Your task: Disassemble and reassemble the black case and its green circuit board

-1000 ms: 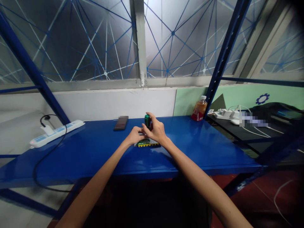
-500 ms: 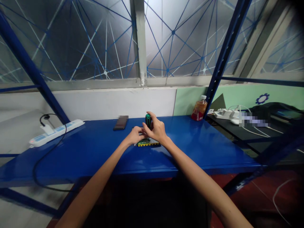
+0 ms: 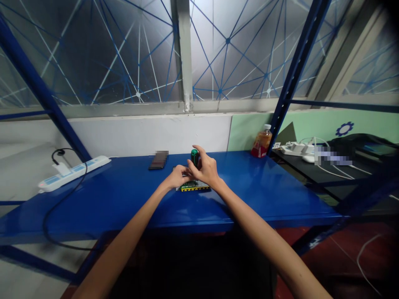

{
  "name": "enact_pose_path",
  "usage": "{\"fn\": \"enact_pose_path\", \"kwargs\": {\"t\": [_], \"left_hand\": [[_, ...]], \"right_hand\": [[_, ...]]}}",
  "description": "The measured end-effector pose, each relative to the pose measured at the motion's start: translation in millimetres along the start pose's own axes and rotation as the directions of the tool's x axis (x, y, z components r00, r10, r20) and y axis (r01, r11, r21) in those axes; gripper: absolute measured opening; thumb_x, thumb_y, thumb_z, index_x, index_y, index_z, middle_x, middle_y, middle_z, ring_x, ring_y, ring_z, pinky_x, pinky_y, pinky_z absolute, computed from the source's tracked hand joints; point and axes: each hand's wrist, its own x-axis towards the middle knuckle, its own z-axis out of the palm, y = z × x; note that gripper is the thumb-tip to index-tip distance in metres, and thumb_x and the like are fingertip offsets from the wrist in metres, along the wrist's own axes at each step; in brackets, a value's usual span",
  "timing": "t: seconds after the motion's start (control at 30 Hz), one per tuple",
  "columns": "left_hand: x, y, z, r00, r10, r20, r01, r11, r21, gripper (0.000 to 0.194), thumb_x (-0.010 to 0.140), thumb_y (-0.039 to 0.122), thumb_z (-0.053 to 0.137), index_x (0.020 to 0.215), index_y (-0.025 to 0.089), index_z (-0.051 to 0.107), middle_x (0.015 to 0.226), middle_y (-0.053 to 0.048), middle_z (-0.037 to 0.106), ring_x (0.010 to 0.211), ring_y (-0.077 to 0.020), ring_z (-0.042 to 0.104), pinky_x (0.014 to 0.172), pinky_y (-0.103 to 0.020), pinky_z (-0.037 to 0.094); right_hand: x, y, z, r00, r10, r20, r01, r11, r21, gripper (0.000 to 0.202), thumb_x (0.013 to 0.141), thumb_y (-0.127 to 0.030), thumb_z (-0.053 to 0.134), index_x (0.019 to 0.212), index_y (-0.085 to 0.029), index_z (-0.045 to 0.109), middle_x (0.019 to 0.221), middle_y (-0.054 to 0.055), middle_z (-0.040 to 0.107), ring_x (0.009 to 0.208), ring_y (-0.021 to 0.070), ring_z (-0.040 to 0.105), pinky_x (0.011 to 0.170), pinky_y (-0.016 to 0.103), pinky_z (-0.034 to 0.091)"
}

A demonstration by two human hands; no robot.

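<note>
A screwdriver with a green and black handle stands upright near the middle of the table; its tip is hidden. My right hand grips its handle between thumb and fingers, the index finger raised beside the top. Close on the left, my left hand has its fingers drawn together low by the screwdriver. The right hand partly covers those fingertips, so what they pinch cannot be made out. Beneath both hands lies a green circuit board with a yellow-and-black front edge, mostly covered.
On the blue table lie a dark phone and, at left, a white power strip with a black cable hanging over the front. A drink bottle stands at back right. Blue posts rise on both sides.
</note>
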Motion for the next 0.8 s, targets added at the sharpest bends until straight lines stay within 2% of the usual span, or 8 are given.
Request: {"fn": "enact_pose_path", "kwargs": {"t": [0.3,0.63,0.8], "left_hand": [[0.1,2.8,0.7,1.000,-0.006,0.016,0.006,1.000,-0.027,0.019,0.070,0.026,0.070,0.080,0.011,0.076,0.078,-0.008,0.076,0.074,-0.0205,0.068,0.073,-0.031,0.053],[1.6,1.9,0.1,0.999,0.015,0.030,-0.014,0.999,-0.039,0.015,0.070,0.024,0.068,0.072,0.011,0.074,0.069,-0.005,0.073,0.072,-0.0191,0.067,0.073,-0.029,0.053],[0.2,3.1,0.7,1.000,0.010,0.025,-0.009,1.000,-0.019,0.020,0.071,0.030,0.071,0.073,0.011,0.075,0.071,-0.006,0.073,0.072,-0.0197,0.067,0.071,-0.028,0.052]], "right_hand": [[0.9,-0.8,-2.7,1.000,0.019,0.020,-0.019,1.000,0.013,0.051,0.087,-0.035,0.046,0.134,-0.015,0.042,0.078,0.002,0.065,0.060,0.0138,0.057,0.055,0.025,0.042],[0.8,-2.4,-4.3,0.999,0.021,0.024,-0.021,1.000,0.008,0.049,0.086,-0.033,0.046,0.132,-0.015,0.045,0.071,0.001,0.064,0.057,0.0135,0.056,0.056,0.025,0.041],[0.3,-0.6,-2.4,1.000,0.022,0.014,-0.022,0.999,0.032,0.049,0.085,-0.032,0.047,0.131,-0.016,0.045,0.075,0.002,0.065,0.058,0.0134,0.056,0.056,0.025,0.042]]}}
